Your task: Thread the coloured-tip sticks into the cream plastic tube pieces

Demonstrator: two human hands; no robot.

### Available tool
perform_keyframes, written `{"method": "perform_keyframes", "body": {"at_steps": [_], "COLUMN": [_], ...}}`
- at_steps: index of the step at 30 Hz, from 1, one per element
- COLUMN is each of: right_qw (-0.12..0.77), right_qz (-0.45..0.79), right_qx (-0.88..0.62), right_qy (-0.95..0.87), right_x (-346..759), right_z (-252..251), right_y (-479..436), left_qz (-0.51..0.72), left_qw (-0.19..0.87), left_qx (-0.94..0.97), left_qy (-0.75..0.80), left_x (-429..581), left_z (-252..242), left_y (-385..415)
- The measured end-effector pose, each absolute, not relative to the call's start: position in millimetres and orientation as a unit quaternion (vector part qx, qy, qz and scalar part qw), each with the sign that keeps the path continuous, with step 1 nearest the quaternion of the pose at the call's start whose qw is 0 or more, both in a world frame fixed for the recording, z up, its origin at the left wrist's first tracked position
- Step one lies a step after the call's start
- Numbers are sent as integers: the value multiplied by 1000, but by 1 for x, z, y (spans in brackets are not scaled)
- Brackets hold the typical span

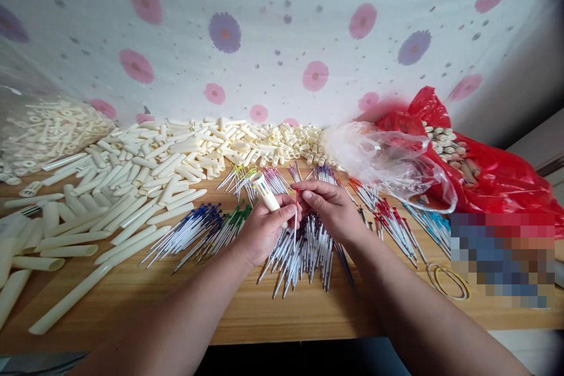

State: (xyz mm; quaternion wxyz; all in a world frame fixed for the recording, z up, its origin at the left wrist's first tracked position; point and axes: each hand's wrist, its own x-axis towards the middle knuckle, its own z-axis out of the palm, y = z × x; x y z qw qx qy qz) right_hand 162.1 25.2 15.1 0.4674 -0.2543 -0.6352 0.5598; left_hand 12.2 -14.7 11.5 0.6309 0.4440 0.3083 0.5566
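Observation:
My left hand [258, 235] is closed around a cream multicolour pen barrel [268, 194], tilted, with coloured pieces in the slots at its upper end. A thin pen refill [295, 235] with a red top and what looks like a coil on its upper part stands upright between my hands. The fingers of my right hand [337, 208] pinch its top, and my left thumb is against it lower down. Below both hands lies a fan of dark purple-topped refills [304, 264]. Green-topped refills [233, 226] and blue-topped refills [189, 232] lie left of it.
Cream pen tubes [118, 188] cover the table's left side. Slotted cream parts [282, 144] are heaped at the back. To the right are red-topped refills [392, 229], light-blue refills [429, 220], a clear plastic bag [388, 164], a red bag [502, 182] and rubber bands [447, 282].

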Motion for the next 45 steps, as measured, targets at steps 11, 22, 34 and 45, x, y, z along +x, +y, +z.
{"method": "perform_keyframes", "body": {"at_steps": [11,22,34,45], "right_qw": [499,561,574,502], "right_qz": [291,51,47,71], "right_qx": [-296,-158,-118,-247], "right_qy": [-761,-811,-809,-826], "right_x": [177,197,173,170], "right_z": [44,88,69,58], "right_y": [11,-49,-33,-18], "left_qz": [528,522,532,489], "left_qw": [367,209,205,137], "left_qx": [631,698,714,747], "left_qy": [434,443,407,429], "left_x": [3,3,2,-6], "left_z": [5,7,1,5], "left_y": [-8,-6,-2,-2]}}
